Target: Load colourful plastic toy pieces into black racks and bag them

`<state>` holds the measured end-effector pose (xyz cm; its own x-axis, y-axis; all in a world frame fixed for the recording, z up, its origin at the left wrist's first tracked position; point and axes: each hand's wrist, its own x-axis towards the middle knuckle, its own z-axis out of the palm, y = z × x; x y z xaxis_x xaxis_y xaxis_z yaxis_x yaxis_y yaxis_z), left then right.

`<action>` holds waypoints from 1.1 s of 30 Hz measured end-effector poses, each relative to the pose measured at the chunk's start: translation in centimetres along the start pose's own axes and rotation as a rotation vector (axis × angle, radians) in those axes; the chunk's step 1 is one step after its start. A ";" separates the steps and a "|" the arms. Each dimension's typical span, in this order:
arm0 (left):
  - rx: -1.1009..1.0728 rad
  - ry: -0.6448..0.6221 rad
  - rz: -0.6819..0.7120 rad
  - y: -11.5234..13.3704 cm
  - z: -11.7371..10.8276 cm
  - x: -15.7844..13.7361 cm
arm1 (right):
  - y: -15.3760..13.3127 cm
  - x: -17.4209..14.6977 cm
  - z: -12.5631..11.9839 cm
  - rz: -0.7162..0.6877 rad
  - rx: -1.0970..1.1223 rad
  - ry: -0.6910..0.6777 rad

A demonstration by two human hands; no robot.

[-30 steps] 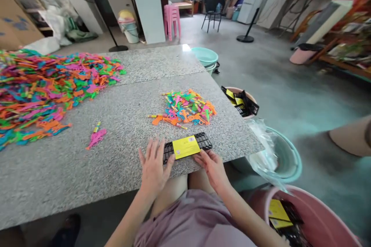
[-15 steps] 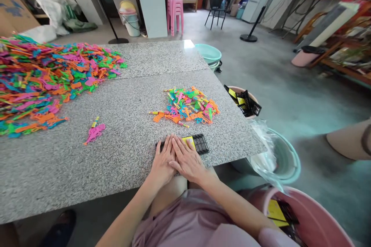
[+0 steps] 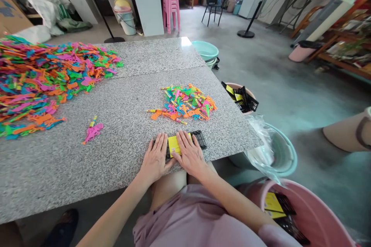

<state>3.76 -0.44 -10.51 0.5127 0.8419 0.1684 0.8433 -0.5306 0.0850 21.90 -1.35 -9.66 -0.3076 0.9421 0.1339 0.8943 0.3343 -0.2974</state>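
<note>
A flat black plastic basket [image 3: 199, 139] with a yellow label [image 3: 173, 146] across its middle lies at the near edge of the granite table [image 3: 121, 154]. My left hand [image 3: 155, 158] rests flat on its left part, fingers stretched out. On the right part of the label and basket lies my right hand [image 3: 189, 156], also flat with fingers extended. Just beyond the basket is a small pile of colourful plastic toy guns [image 3: 187, 102]. Off to the left, a single pink toy gun [image 3: 93, 132] with a yellow-banded end lies alone.
A large heap of coloured toy guns [image 3: 49, 77] covers the table's far left. Beside the right edge stand a tub of black baskets [image 3: 246, 100], a teal tub with plastic bags [image 3: 278, 150] and a pink tub [image 3: 315, 204] holding more labelled baskets.
My hands were close together over the label, partly overlapping. They have moved apart, the left one leftward, so more of the yellow label shows between them.
</note>
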 end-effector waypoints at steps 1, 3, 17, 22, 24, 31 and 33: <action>-0.046 0.009 -0.021 -0.3 0.0 -0.2 | 0.4 -0.4 0.0 0.023 -0.014 0.024; -0.168 0.018 -0.033 -0.9 0.0 -0.4 | 1.9 -1.4 -0.2 0.060 -0.041 0.069; -0.242 0.210 -0.426 -6.0 -3.3 0.6 | 9.0 1.6 -3.4 0.011 0.231 0.127; -0.045 0.404 -0.960 -14.8 -4.0 -1.7 | 8.7 0.8 0.4 -0.112 0.116 0.319; -0.027 0.417 -1.080 -17.0 -4.1 -2.7 | 8.4 0.3 1.3 -0.131 0.086 0.277; -0.179 0.464 -0.923 -14.9 -4.0 -3.0 | 7.2 0.5 -0.2 -0.118 0.144 0.344; -0.255 0.502 -0.824 -12.2 -4.7 -2.8 | 5.9 1.3 -1.7 -0.149 0.169 0.363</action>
<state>-8.71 3.16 -7.41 -0.3939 0.8487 0.3529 0.8154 0.1455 0.5603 27.32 1.75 -9.65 -0.2684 0.8221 0.5020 0.7735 0.4946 -0.3964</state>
